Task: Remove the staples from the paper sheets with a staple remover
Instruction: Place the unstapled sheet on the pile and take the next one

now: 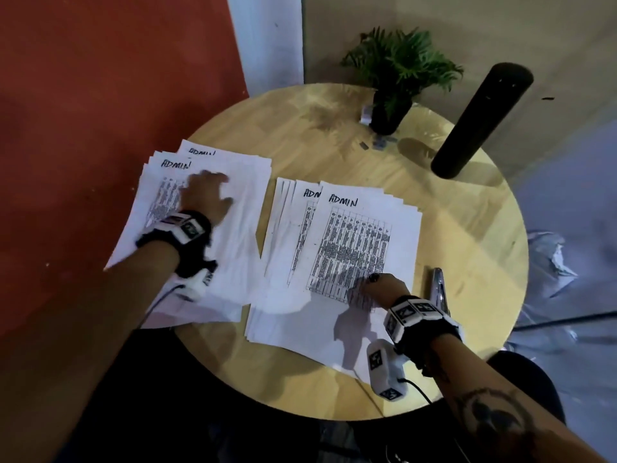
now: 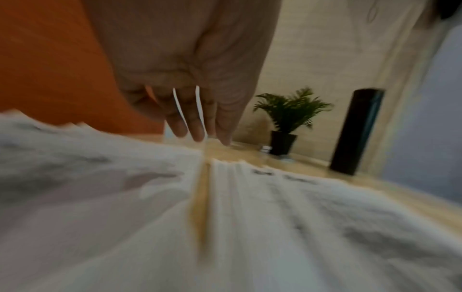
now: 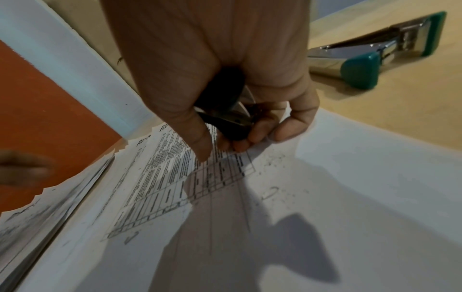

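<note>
Stapler (image 3: 370,53) beside right stack (image 1: 367,248) | plant (image 1: 397,71), black cylinder (image 1: 480,118) behind

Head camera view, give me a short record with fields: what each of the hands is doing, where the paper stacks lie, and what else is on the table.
left hand: fingers spread flat on the left stack of white printed paper sheets
right hand: grips the black metal staple remover, resting on the right stack of white printed paper sheets
stacks: side by side, apart, on the round light wooden table
stapler: teal and chrome stapler beside the right hand
far side: green potted plant, black cylinder
</note>
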A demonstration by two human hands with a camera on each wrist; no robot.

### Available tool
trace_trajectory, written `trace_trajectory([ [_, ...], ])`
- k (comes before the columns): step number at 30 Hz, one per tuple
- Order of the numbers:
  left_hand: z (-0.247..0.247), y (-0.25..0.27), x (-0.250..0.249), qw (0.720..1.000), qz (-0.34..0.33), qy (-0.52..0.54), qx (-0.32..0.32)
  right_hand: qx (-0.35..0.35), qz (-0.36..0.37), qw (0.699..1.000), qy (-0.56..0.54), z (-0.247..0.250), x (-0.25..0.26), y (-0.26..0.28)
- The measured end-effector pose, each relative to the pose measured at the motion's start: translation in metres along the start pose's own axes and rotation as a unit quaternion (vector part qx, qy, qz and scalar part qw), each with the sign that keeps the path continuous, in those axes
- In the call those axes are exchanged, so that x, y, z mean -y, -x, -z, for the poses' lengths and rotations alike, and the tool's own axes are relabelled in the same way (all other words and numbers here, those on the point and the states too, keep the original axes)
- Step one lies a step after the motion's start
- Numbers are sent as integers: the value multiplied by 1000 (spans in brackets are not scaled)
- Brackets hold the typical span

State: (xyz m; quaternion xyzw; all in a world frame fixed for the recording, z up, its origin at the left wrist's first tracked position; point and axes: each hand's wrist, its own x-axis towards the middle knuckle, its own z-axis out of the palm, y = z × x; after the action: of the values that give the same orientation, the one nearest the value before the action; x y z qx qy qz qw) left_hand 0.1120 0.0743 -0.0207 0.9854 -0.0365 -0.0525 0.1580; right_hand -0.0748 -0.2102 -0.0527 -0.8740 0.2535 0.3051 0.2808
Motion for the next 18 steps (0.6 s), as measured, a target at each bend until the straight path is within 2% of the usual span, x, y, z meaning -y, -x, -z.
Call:
trace_trajectory([
  [2, -28, 14, -45, 992, -31, 98, 79, 5, -2, 1000, 6, 0, 0, 1],
  [4, -57, 25, -83, 974, -7, 155, 165, 4, 2, 1000, 5, 1, 0, 2],
  [6, -76, 28, -110, 964, 25, 153, 215, 3, 7, 1000, -2, 1, 0, 3],
  [11, -90, 13, -139, 967, 74, 93, 227, 9, 23, 999, -38, 0, -8, 0],
  [15, -88, 3, -146, 950, 124, 131, 256, 6, 28, 999, -38, -3, -11, -4],
  [18, -83, -1, -148, 948, 134, 133, 258, 4, 25, 999, -45, -3, -12, -5],
])
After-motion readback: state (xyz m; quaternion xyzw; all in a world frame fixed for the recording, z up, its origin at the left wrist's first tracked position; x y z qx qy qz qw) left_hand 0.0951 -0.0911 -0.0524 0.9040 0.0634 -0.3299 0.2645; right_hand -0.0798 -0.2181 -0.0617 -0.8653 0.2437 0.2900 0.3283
